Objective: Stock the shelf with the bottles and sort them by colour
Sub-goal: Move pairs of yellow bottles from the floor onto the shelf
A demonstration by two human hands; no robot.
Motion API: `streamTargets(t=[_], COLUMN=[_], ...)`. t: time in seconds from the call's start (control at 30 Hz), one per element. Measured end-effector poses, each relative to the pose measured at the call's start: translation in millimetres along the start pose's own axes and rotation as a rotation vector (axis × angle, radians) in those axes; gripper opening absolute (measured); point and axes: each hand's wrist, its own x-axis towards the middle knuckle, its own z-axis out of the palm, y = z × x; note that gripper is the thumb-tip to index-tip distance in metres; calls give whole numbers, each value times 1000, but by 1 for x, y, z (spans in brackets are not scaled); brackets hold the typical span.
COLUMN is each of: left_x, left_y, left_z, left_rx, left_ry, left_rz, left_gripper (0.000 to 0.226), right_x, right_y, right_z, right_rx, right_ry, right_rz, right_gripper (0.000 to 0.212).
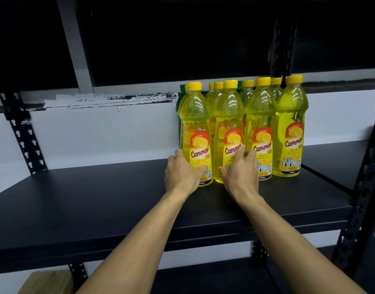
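On black shelf (pixel 97 198), left hand (pixel 182 172) grips leftmost front bottle (pixel 198 132); right hand (pixel 239 172) grips neighbour bottle (pixel 228 128). Full, likely heavy, slick plastic; hold at waist.

Bottles (pixel 241 132) on shelf (pixel 97 200), clustered at 1 o'clock, two rows deep; box (pixel 48 282) below at 7 o'clock.

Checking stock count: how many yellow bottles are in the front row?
4, left to right: bottle 1 in left hand, bottle 2 in right hand, bottle 3, bottle 4. More behind, partly hidden.
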Motion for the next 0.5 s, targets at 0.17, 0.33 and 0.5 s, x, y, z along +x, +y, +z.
streamTargets(t=[0.17, 0.33, 0.5], left_x=[1, 2, 0], left_y=[-2, -5, -27], left_z=[0, -1, -33], left_rx=[-1, -36, -129], left_ry=[3, -40, -179], left_rz=[13, 22, 1], left_gripper=[77, 83, 101], right_x=[0, -2, -8], right_y=[3, 6, 0], right_z=[0, -1, -5], right_rx=[13, 36, 21], right_ry=[14, 19, 101], right_rz=[-17, -29, -119], right_gripper=[89, 89, 81])
